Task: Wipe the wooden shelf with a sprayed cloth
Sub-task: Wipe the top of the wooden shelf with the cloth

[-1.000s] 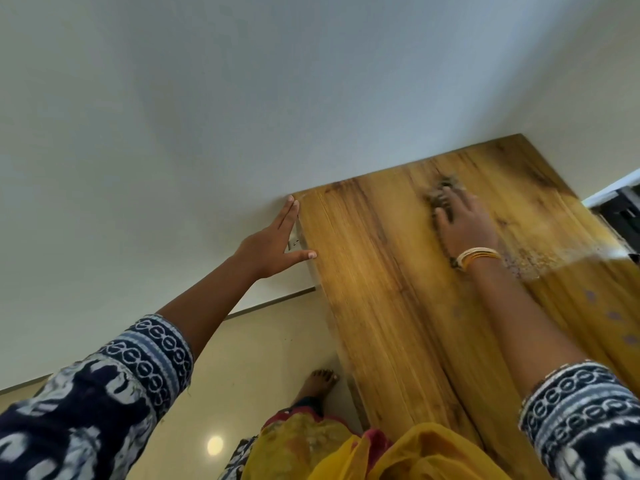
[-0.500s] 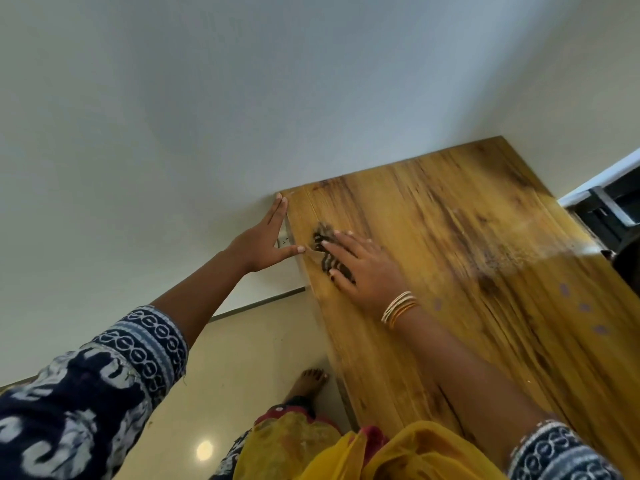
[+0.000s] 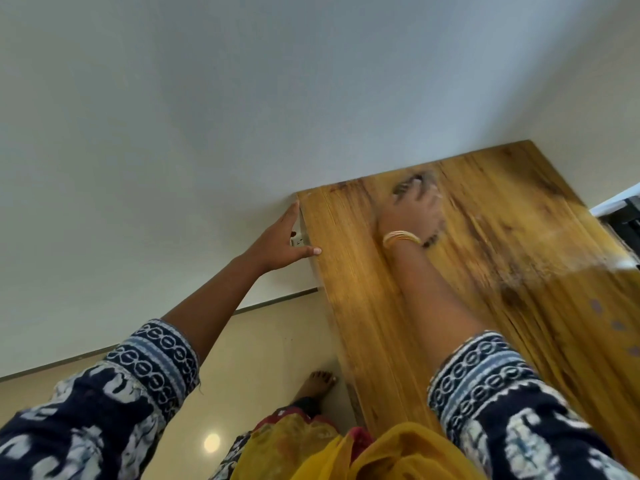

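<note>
Wipe was mid-pass. Right hand [image 3: 410, 216] lay flat on the shelf [image 3: 485, 271], fingers spread and pressing the cloth [image 3: 410, 183] down; cloth was mostly hidden under the palm, with dark bits poking out past the fingertips and near the wrist, motion-blurred. That put cloth and hand in the upper centre of the frame, near the shelf's back edge where it met the wall [image 3: 207, 116]. Left hand [image 3: 282, 242] was open, fingers together along the wall beside the shelf's left edge, thumb tip on the shelf corner; held nothing, looked like a brace. Couldn't tell which areas were already wiped: the sheen toward the right of the frame could be damp or just glare. Judging by hand position, the back strip was being done; the near half at lower centre and the right side showed no clear sign either way. Task not finished, rough guess mid-way.
</note>
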Action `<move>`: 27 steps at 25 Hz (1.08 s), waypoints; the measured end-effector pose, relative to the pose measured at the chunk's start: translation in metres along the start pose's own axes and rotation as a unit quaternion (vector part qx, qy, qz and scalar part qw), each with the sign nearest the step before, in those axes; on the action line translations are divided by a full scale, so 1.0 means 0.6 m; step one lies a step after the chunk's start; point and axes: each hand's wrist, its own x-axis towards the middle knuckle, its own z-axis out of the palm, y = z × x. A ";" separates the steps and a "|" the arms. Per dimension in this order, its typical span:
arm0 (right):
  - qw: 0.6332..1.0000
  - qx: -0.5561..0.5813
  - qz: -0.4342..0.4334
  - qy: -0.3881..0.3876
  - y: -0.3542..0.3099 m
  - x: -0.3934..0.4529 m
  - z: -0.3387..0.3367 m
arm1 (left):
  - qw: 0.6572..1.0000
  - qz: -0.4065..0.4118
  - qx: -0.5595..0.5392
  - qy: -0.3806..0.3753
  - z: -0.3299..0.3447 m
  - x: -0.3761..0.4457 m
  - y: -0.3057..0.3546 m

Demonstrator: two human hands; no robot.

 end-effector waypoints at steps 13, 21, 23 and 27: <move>0.950 -0.008 -0.304 -0.066 0.028 0.041 0.006 | 0.898 -0.136 -0.415 0.048 -0.038 -0.016 0.015; 0.914 -0.030 -0.395 -0.085 -0.045 -0.055 0.031 | 0.732 -0.182 -0.654 0.049 -0.024 -0.008 0.019; 0.880 -0.027 -0.462 -0.105 -0.010 -0.093 0.022 | 0.742 -0.187 -0.642 0.054 -0.019 -0.010 0.028; 0.792 -0.052 -0.589 -0.150 0.074 -0.170 0.003 | 0.780 -0.190 -0.573 0.162 0.000 -0.012 0.054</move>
